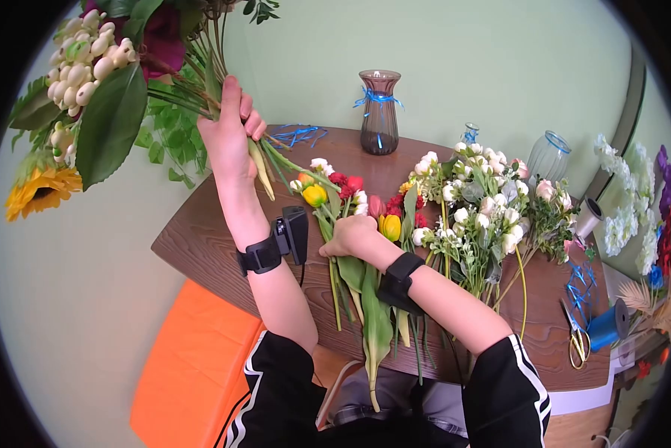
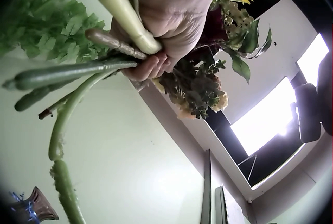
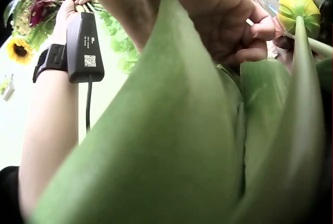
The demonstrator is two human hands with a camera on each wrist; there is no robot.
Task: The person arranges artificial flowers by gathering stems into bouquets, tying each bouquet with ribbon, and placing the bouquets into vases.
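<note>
In the head view my left hand is raised at the upper left, gripping the stems of a bouquet with a sunflower, white berries and large leaves. Cut stem ends stick out of the left hand in the left wrist view. My right hand is low over the table among tulips, beside a yellow tulip. Its fingers look curled in the right wrist view, but broad green leaves partly cover the hand, hiding whether it holds a stem.
A purple glass vase with blue ribbon stands at the back of the brown table. White flowers lie right of centre. Scissors and a blue ribbon spool are at the right. An orange seat is lower left.
</note>
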